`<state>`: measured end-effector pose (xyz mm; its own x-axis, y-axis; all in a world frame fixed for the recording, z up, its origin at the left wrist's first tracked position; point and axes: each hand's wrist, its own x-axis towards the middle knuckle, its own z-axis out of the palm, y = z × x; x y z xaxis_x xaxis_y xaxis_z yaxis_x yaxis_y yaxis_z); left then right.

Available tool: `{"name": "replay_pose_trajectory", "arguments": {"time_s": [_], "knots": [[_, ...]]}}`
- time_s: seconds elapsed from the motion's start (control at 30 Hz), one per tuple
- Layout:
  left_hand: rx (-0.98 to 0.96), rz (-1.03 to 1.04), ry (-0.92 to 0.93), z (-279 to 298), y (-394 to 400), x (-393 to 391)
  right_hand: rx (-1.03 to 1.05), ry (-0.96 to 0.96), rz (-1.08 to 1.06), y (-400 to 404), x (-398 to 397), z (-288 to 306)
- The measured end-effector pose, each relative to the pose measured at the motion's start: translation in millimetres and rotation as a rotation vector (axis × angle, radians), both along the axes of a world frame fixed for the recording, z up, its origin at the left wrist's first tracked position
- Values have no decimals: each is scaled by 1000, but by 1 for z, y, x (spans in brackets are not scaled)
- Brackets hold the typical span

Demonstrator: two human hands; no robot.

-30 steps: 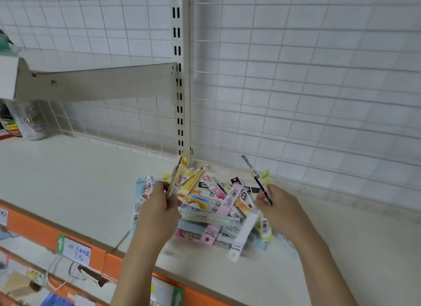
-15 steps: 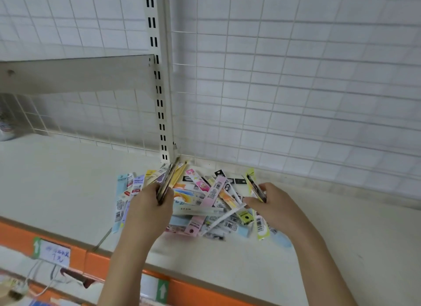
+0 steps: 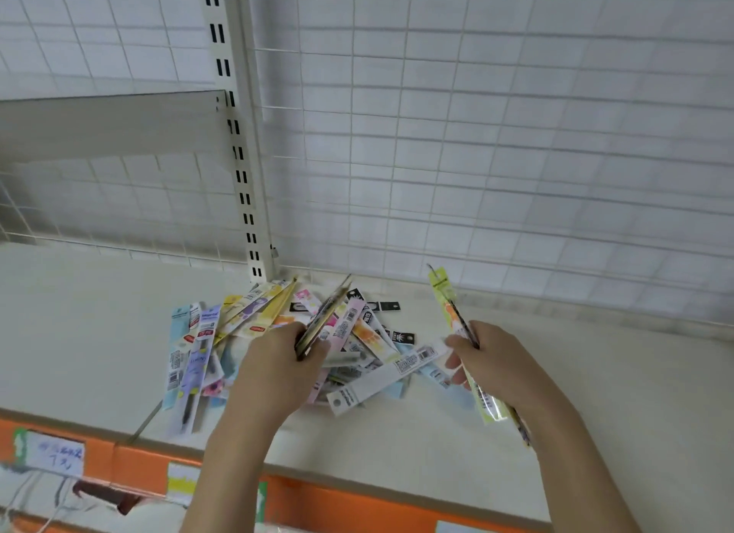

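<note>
A heap of long, narrow, colourful pen packets [image 3: 357, 334] lies on a cream shelf [image 3: 79, 326] near the upright post. My left hand [image 3: 278, 369] grips a thin stack of packets [image 3: 321, 320] edge-on, over the middle of the heap. My right hand [image 3: 488, 358] is to the right of the heap and pinches a yellow-green packet [image 3: 445, 298], lifted clear and tilted upward.
A white wire grid backing [image 3: 476, 135] rises behind the shelf, with a slotted upright post [image 3: 238, 135] and a shelf bracket [image 3: 111, 123] at left. The shelf's front edge is an orange strip [image 3: 357, 501] with price tags [image 3: 55, 453].
My right hand has lifted a yellow-green packet out of the heap and drawn it to the right. My left hand keeps its stack. The view has shifted rightward.
</note>
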<state>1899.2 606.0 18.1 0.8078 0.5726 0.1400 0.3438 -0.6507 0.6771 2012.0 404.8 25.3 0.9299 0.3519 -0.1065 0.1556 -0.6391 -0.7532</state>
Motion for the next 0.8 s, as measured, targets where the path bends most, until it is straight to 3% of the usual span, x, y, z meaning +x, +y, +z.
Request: {"name": "replay_pose_trajectory", "arguments": {"time_s": [0.17,0.37,0.6,0.8], "knots": [[2,-155,95,-2,-34,24,185,-93,-96,-22,-1,4],[119,-141,319,-20,-65,46,479,-231,-243,-35,0,14],[160,-97,360,-20,-65,45,554,-216,-213,-35,8,-6],[-1,-115,209,7,-59,32,357,-128,-237,-29,9,-32]]}}
